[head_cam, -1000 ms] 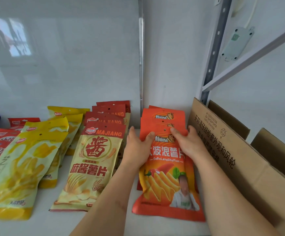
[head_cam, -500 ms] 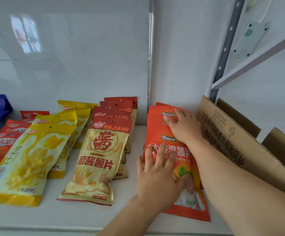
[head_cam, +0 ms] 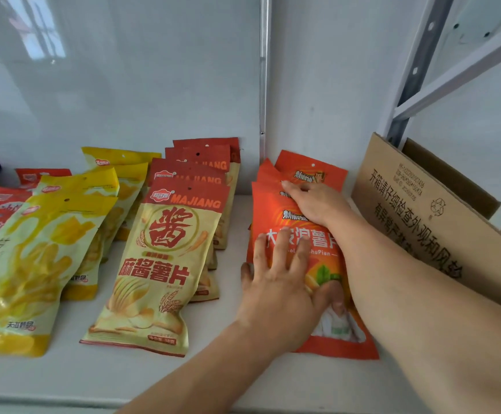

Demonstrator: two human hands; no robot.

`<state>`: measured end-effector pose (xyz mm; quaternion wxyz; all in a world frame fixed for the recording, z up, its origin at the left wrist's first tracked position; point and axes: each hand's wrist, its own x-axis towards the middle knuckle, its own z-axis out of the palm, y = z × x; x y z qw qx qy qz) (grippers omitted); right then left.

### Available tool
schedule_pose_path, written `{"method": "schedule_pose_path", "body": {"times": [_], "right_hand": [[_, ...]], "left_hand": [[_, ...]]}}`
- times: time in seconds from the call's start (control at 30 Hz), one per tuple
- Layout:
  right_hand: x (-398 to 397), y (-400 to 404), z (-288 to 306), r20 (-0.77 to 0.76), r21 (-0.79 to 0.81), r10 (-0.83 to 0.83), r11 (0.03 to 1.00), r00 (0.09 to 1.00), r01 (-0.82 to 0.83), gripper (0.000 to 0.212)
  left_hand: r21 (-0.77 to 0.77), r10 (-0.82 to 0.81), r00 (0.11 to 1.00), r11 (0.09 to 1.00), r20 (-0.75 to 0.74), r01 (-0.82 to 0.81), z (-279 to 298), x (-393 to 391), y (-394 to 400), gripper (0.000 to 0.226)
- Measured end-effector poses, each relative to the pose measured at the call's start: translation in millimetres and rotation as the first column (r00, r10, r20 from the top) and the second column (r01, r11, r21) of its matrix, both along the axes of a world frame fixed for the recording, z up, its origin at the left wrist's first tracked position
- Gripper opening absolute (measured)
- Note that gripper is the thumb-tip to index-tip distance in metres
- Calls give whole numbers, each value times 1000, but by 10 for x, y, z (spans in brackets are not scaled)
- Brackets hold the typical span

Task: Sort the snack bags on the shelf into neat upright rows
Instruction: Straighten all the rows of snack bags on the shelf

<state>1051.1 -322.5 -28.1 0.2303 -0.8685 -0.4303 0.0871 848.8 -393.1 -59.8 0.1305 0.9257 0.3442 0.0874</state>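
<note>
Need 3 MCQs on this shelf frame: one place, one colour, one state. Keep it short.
1. The cardboard box stands where?
A. right of the orange bags
B. left of the yellow bags
C. behind the MAJIANG bags

2. Top band colour of the MAJIANG bags?
A. blue
B. red
C. green

3. The left hand is
A. gripping the box
B. lying flat on the front orange bag
C. lifting a yellow bag

Answers: 1 A, box flanks the orange bags on the right. 2 B, red header strip. 3 B, fingers spread straight on the bag.
</note>
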Motion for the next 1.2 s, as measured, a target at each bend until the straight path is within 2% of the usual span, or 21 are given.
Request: {"method": "schedule_pose_path", "body": {"times": [0.27,0.4,0.57,0.67,0.8,0.97,1.2], "right_hand": [[30,11,-36,-98,-40,19,999,995,-23,78],[-25,-37,-2,33,-43,-18,999,999,20,80],[-115,-145,114,318,102,-72,994,946,41,68],[-160,-199,159,347,160,-74,987,935,19,62],[-240,-297,220,363,219,-67,976,929,-16,59],[-359,-450,307,329,241,-25,969,944,-58,53],[-503,-667,475,298,326,39,935,954,-140,43]], "left_hand": [[7,14,1000,1000,1,-14,-34,15,-18,87],[-11,22,1000,1000,14,-22,-27,8,-27,86],[-63,35,996,998,79,-30,5,-4,14,80],[-55,46,993,998,109,-41,12,-1,32,84],[-2,66,984,998,167,-66,59,-10,32,105],[33,72,965,996,253,-83,131,-55,29,76],[43,70,876,994,477,-103,378,-148,181,60]]}}
